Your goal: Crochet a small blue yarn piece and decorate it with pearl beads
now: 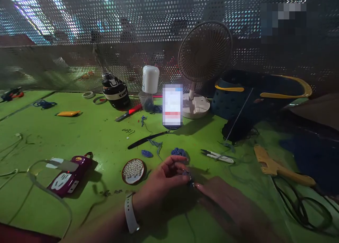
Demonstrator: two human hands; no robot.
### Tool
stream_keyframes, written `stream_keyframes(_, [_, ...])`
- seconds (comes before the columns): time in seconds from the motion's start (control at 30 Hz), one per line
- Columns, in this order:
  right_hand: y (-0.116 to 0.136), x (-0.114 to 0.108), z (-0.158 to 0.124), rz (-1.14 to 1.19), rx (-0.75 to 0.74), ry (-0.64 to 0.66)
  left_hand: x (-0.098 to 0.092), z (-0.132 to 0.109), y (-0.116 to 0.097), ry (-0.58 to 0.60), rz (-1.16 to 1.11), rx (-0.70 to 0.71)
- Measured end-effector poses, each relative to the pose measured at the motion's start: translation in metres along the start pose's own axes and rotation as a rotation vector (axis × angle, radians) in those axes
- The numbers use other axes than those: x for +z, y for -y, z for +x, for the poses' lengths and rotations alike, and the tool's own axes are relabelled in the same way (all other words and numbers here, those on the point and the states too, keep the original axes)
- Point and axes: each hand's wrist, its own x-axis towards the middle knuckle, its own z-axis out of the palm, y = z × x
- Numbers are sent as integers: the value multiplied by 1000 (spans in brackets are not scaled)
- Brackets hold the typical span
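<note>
Pinched between the thumb and fingers of my left hand is a small piece of blue yarn work. My right hand meets it from the right, its fingertips closed together at the piece. Motion smears that hand, and whatever lies in its fingers is hidden. Just beyond my left hand rests a ball of blue yarn. A small dish of white pearl beads stands to the left, with a blue crocheted oval behind it. White-handled thread snips lie beyond my right hand.
On the green table stand a lit phone, a fan, a black bottle and a dark blue basket. A yellow glue gun with its cable lies right, a purple power strip left. Dark yarn sits near the basket.
</note>
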Motion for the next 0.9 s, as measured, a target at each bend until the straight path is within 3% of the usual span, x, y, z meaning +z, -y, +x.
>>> stream_keyframes(0.17, [1,-5,5,102,-71,-128,1,-1,-1,-44,45,53])
stream_keyframes(0.43, [-4,-1,2,232,-63,-88,2,-3,-2,-63,3,-127])
stream_keyframes(0.7, [-1,1,7,324,-78,-9,4,-2,-2,-76,110,-83])
stream_keyframes(0.9, [6,-4,15,421,-59,90,3,0,0,-192,-135,-96])
